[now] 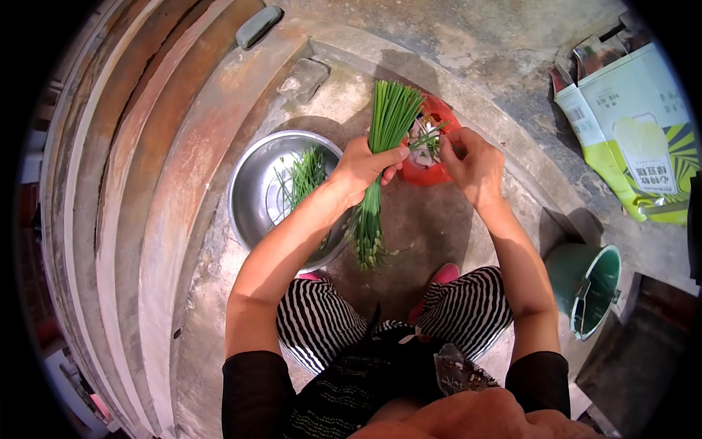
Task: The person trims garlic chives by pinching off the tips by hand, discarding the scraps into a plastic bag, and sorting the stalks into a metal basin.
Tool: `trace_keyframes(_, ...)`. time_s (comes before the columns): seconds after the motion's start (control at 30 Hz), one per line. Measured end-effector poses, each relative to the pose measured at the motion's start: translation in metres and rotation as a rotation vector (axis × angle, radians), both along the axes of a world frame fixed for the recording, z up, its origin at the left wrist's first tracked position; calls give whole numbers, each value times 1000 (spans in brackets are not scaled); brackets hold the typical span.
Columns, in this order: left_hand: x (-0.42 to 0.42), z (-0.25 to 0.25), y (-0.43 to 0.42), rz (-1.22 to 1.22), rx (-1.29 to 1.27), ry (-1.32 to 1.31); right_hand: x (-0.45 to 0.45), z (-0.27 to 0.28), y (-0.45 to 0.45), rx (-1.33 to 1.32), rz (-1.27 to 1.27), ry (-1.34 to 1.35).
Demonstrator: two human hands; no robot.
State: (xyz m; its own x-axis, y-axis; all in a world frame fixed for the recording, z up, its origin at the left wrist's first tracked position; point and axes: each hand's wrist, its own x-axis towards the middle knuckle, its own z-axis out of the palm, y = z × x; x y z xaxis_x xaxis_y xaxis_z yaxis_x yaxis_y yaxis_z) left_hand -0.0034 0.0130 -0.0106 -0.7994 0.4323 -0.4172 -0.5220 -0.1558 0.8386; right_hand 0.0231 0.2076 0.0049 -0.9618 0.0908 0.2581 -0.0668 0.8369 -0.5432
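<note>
My left hand (360, 168) is wrapped around a thick bunch of flowering chives (393, 113), with the cut stem ends up and the pale buds hanging down towards me. To the right, my right hand (475, 167) is closed in a pinch on a short piece of chive stem (430, 134). Below it stands a red plastic container (426, 176) with scraps and pale bits inside. Left of the bunch, a steel basin (245, 175) holds loose green chives (306, 174), partly hidden by my left forearm.
Concrete steps (168, 212) rise along the left, with a grey stone (258, 26) on one. A flat rock (303, 79) lies behind the basin. At the right are a green bucket (581, 282) with a handle and a green-and-white printed carton (632, 139).
</note>
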Motion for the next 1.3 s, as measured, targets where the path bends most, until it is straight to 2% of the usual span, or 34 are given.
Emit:
trace_keyframes(0.07, 1, 4, 0, 5, -8, 5, -8, -6, 6, 26, -38, 4)
trace_keyframes(0.13, 3, 4, -3, 8, -13, 13, -22, -13, 30, -132, -275, -69)
trace_keyframes(0.17, 3, 4, -6, 12, -37, 22, -23, -15, 37, -157, -287, -109)
trace_keyframes(0.2, 2, 2, -9, 19, -63, 27, -24, -17, 36, -157, -286, -109)
trace_keyframes(0.3, -1, -3, -14, -17, -44, 61, -25, -28, 32, -52, -70, 56)
trace_keyframes(0.43, 1, -8, -14, -41, -78, 127, -24, -25, 29, 3, 6, 171)
trace_keyframes(0.5, 0, -11, -15, -58, -113, 107, -18, -19, 19, -423, 158, 68)
trace_keyframes(0.53, 0, -11, -15, -57, -114, 105, -16, -16, 17, -424, 158, 65)
trace_keyframes(0.6, 0, -11, -15, -76, -146, 131, -15, -10, 15, -221, 379, -15)
trace_keyframes(0.7, -1, -14, -14, -74, -154, 135, -13, -9, 16, -174, 414, -106)
trace_keyframes(0.83, -1, -15, -12, -44, -152, 114, -11, -4, 11, -125, 445, -102)
trace_keyframes(0.9, 0, -13, -7, -70, -194, 129, -10, -7, 5, -14, 377, -38)
trace_keyframes(1.03, 0, -4, -1, -63, -220, 146, -11, -7, 0, -71, 269, 0)
trace_keyframes(1.1, -1, -9, -4, -55, -233, 148, -9, -2, 1, -148, 277, -199)
trace_keyframes(1.23, 1, -10, -5, -88, -224, 158, -4, 4, -1, -123, 407, -192)
trace_keyframes(1.3, 2, -7, -3, -83, -221, 125, -4, -2, -4, -48, 414, -72)
